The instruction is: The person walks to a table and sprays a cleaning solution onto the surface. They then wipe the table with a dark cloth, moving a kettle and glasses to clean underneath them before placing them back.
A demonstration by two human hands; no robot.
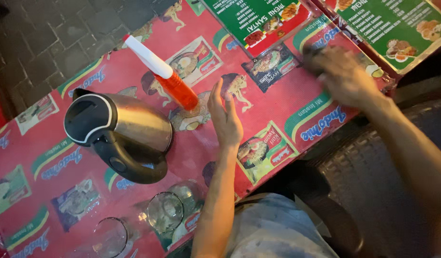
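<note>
My left hand [224, 117] hovers open just above the red printed tablecloth [134, 71], its fingers apart, close to the right of an orange spray bottle [170, 79] with a white nozzle. The bottle stands tilted in view and the hand is not touching it. My right hand [342, 76] is blurred with motion at the table's far right, pressing on the cloth; something dark shows under its fingertips, but I cannot tell what it is.
A steel electric kettle [122, 136] with a black lid and handle stands left of my left hand. Clear drinking glasses [165, 210] stand at the near edge. Two green laminated menus [258, 19] lie at the far side. A dark woven chair [373, 177] is beside me.
</note>
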